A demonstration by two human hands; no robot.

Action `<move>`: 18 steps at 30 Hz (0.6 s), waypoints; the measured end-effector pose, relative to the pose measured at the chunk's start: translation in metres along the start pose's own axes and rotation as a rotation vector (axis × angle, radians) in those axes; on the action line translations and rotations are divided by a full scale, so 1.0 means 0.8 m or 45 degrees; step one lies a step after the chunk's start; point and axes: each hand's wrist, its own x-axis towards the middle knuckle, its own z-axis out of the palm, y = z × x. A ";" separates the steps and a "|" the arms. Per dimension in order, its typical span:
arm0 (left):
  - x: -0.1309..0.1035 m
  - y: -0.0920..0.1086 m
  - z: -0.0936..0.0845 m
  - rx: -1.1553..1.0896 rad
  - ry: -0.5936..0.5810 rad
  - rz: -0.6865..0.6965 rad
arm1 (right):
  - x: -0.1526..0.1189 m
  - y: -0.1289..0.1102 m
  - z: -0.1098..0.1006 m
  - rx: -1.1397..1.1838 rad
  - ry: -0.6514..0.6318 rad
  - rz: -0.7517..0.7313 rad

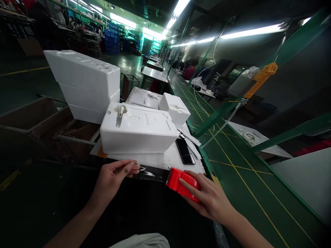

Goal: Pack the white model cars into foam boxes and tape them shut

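Observation:
My right hand (207,193) is wrapped round a red tape dispenser (184,184). A strip of clear tape (153,173) runs from the dispenser's front to my left hand (115,181), whose thumb and fingers pinch its free end. The strip is stretched in front of the white foam box (138,137) and apart from it. A small metal piece wrapped in plastic (120,115) lies in a recess on the box's top.
Stacked white foam boxes (89,86) stand at the left, a smaller foam box (175,108) behind. A black phone (185,151) lies on the white table (170,156). A green conveyor (232,165) runs along the right, near a hanging orange tool (261,81).

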 end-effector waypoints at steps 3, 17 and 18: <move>0.020 -0.003 -0.017 0.002 0.011 -0.069 | -0.004 -0.003 -0.001 0.094 0.063 -0.047; 0.027 -0.003 -0.040 -0.020 -0.060 -0.192 | 0.011 -0.010 -0.010 0.594 0.086 0.139; 0.027 -0.004 -0.041 -0.064 -0.050 -0.201 | 0.011 -0.011 -0.011 0.606 0.087 0.141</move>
